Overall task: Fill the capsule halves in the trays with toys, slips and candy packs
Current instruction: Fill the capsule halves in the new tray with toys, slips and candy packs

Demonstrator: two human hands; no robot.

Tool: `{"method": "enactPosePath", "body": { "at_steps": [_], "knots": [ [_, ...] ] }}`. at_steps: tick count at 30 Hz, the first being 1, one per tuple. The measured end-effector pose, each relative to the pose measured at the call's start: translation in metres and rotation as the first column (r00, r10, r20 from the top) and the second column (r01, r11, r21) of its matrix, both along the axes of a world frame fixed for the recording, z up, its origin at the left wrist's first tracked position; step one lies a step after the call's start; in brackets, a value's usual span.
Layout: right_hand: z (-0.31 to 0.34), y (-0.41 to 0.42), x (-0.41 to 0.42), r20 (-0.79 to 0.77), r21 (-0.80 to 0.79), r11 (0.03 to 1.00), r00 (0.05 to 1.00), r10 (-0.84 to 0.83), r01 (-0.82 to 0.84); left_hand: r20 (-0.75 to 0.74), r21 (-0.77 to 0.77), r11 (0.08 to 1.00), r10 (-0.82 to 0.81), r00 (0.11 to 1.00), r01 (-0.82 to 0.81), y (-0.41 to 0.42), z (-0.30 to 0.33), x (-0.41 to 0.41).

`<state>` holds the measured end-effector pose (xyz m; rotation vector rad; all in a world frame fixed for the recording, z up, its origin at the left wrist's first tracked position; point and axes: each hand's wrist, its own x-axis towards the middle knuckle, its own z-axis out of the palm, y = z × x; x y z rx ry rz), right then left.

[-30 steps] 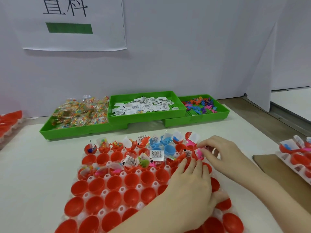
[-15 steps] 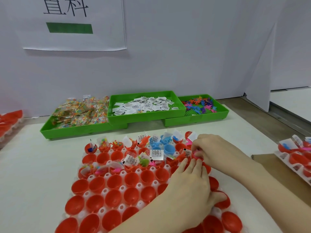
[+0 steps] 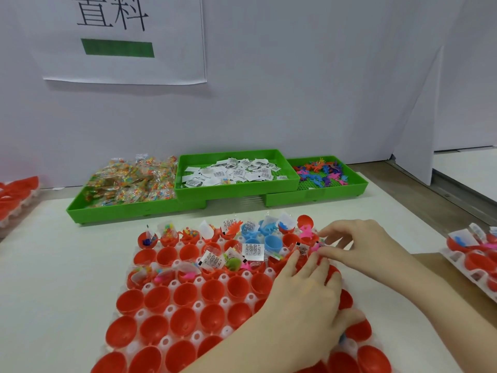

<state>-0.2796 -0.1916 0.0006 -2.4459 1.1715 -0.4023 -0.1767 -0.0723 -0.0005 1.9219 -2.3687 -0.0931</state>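
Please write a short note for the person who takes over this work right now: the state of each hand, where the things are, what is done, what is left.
Left hand: open, resting flat on the capsule tray.
Right hand: fingertips at a small pink toy near the tray's far right; grip unclear.
Supplies at the back in green bins: candy packs, slips, toys.
Done: the far rows of capsule halves hold toys, slips and candy.
Left: the near rows of red halves look empty. More trays sit at the far left and right.
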Motion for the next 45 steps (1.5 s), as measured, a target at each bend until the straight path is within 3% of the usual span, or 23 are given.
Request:
{"method": "enactPosePath", "body": {
  "at_steps": [5,8,9,11,13,15,16,20,23,25,30,36,42,45],
  "knots": [
    [0.005,-0.002,-0.006,0.062,-0.012,0.995,0.993,-0.097,0.098,-0.004,-0.265,0.964,0.023,1.000,-0.024,0.020,0.014,0.015],
    [0.012,-0.017,-0.008,0.091,-0.112,0.973,0.977,-0.195,0.204,-0.276,-0.477,0.872,-0.033,0.961,-0.107,0.038,0.019,0.055],
    [0.014,-0.026,-0.007,0.133,-0.143,0.960,0.966,-0.222,0.240,-0.349,-0.547,0.811,0.002,0.937,-0.205,0.041,0.021,0.077],
    [0.014,-0.052,0.002,0.230,-0.171,0.938,0.938,-0.259,0.301,-0.553,-0.515,0.699,0.171,0.815,-0.496,0.046,0.030,0.125],
    [0.007,-0.087,0.018,0.245,-0.143,0.932,0.925,-0.292,0.333,-0.695,-0.398,0.544,0.348,0.630,-0.739,0.044,0.028,0.178],
    [-0.002,-0.121,0.036,0.107,-0.104,0.949,0.952,-0.286,0.297,-0.717,-0.258,0.437,0.511,0.474,-0.862,0.039,0.021,0.227],
    [-0.007,-0.136,0.044,0.005,-0.085,0.955,0.959,-0.285,0.284,-0.676,-0.226,0.415,0.584,0.449,-0.881,0.037,0.018,0.248],
    [-0.015,-0.174,0.062,-0.263,-0.035,0.940,0.904,-0.337,0.340,-0.465,-0.102,0.442,0.771,0.436,-0.891,0.026,0.006,0.299],
    [-0.014,-0.182,0.067,-0.221,-0.041,0.928,0.903,-0.369,0.369,-0.199,0.014,0.412,0.894,0.401,-0.911,0.018,-0.003,0.313],
    [-0.013,-0.183,0.067,-0.174,-0.097,0.919,0.903,-0.393,0.382,-0.130,0.012,0.383,0.917,0.378,-0.924,0.012,-0.008,0.315],
    [-0.014,-0.178,0.062,0.011,-0.184,0.886,0.902,-0.431,0.425,-0.368,-0.102,0.311,0.871,0.326,-0.945,0.007,-0.017,0.319],
    [-0.029,-0.179,0.063,0.117,-0.210,0.889,0.914,-0.390,0.406,-0.460,-0.216,0.302,0.807,0.370,-0.928,0.007,-0.023,0.322],
    [-0.022,-0.188,0.066,0.139,-0.090,0.922,0.922,-0.362,0.376,-0.572,-0.359,0.316,0.669,0.475,-0.878,0.012,-0.024,0.321],
    [-0.015,-0.196,0.064,0.304,0.011,0.892,0.848,-0.433,0.452,-0.660,-0.364,0.274,0.599,0.454,-0.890,0.015,-0.024,0.323]
  ]
}}
